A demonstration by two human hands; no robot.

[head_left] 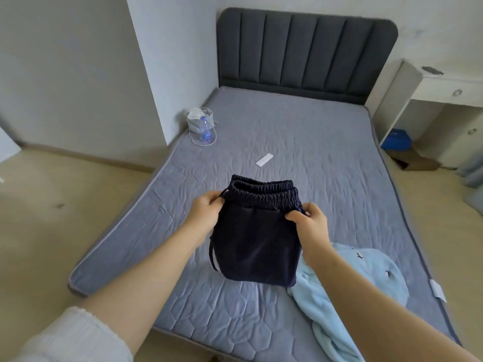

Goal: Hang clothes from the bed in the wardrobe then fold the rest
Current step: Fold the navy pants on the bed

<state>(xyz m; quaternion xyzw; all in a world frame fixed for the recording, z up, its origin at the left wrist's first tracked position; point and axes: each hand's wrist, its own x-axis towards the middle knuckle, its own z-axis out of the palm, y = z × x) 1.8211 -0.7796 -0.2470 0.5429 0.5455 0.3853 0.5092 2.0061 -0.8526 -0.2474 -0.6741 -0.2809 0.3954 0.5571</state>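
Head view shows a person at the foot of the bed (300,137), with both hands out over the near half of the mattress. The left hand (206,212) and the right hand (308,223) each pinch one side of a pair of dark navy trousers (256,244) just under the gathered elastic waistband, fingers curled into the cloth. The trousers look folded into a short, thick packet. They sit midway between the mattress's long edges, and whether the lower fold rests on the mattress or hangs just above it cannot be told.

The fabric looks soft, plush and light. It will likely sag and unfold if held by one side alone, so a two-sided hold at the waistband, its firmest part, suits it. A drawstring dangles at the left side and could snag.

A light blue garment (352,283) lies crumpled toward the near right corner of the mattress, partly under the right forearm. It looks fluffy and limp, and is probably best gathered by a hem or shoulders.

A clear bag with a bottle (201,126) sits at the left edge, and a white slip (264,160) lies near the middle.
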